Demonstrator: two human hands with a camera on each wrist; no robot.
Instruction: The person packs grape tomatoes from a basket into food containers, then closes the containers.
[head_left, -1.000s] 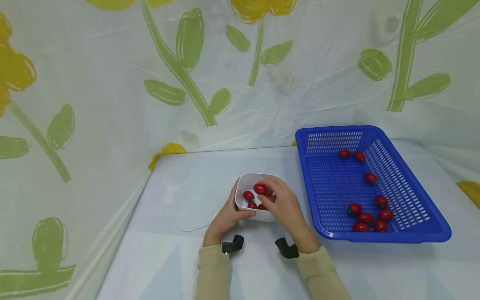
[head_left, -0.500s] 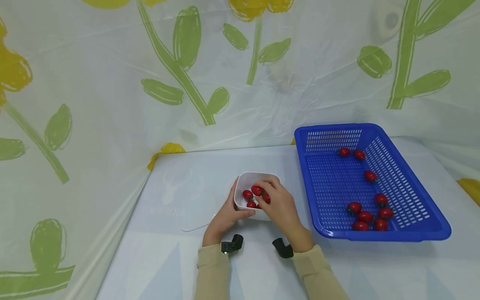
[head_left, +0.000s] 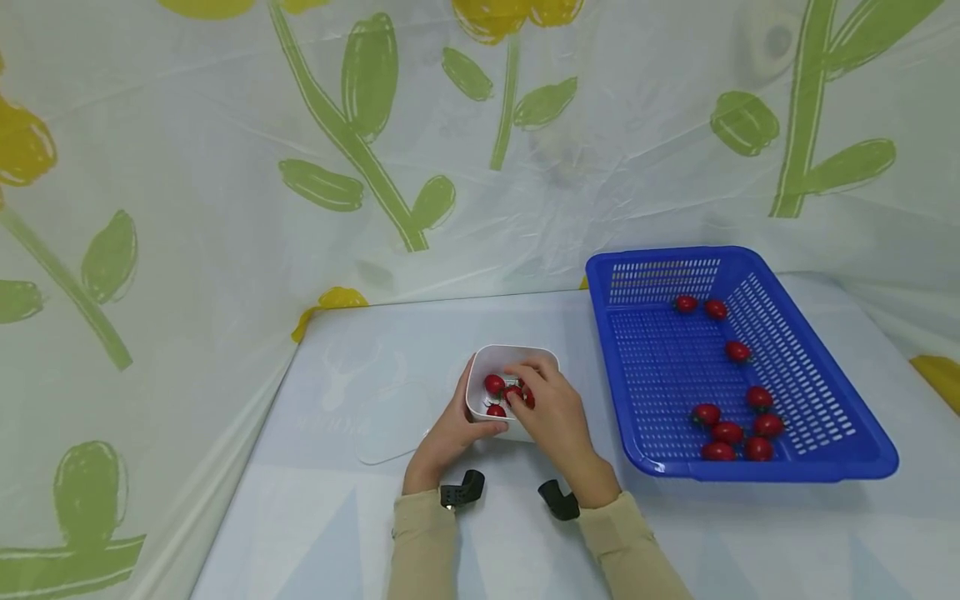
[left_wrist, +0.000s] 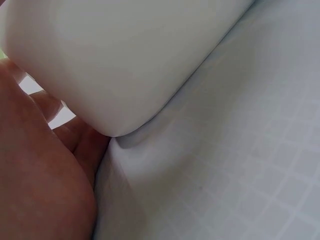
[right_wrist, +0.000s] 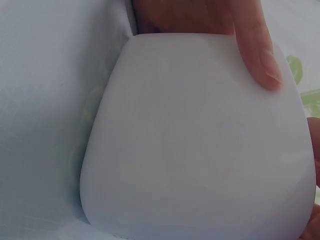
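Fingers [head_left: 527, 372] of the right hand [head_left: 553, 412] bend, a little apart, at a red cherry tomato [head_left: 513, 393] inside the white tub [head_left: 491, 361], though I can't tell if they grip it, while the left hand [head_left: 457, 423] curls round the tub's left side, likely so it won't slide, with a blue basket [head_left: 750, 472] to the tub's right.

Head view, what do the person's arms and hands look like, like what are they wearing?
Plain beige long sleeves cover both forearms. At each wrist there's a black, bent piece. The left hand and right hand are bare, without gloves. No cables show.
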